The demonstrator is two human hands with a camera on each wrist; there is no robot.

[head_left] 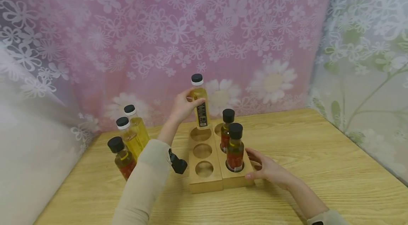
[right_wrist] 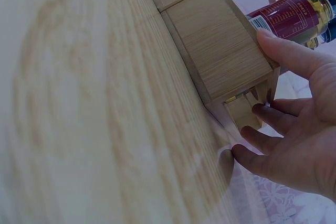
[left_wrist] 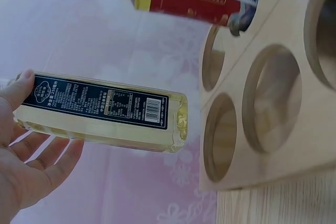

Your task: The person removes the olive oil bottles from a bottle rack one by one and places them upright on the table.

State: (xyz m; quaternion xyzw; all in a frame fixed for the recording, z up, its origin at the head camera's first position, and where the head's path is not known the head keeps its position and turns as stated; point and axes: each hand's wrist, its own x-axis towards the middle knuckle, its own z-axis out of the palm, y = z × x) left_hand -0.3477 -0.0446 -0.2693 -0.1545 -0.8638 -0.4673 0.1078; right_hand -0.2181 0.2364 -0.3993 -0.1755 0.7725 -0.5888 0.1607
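My left hand grips the upper part of a bottle of pale yellow oil with a black-and-white cap and a black label. Its base hangs over the rear hole of the left wooden bottle rack; a gap shows in the left wrist view. Two red-labelled dark oil bottles, one in front and one behind, stand in the adjoining right rack. At that rack's right front corner, my right hand touches the wood, its thumb at the front and its fingers loosely extended along the side.
Left of the racks stand two yellow oil bottles, one farther back and one nearer, plus a red-labelled bottle, partly behind the left sleeve. A floral curtain hangs along the table's back edge.
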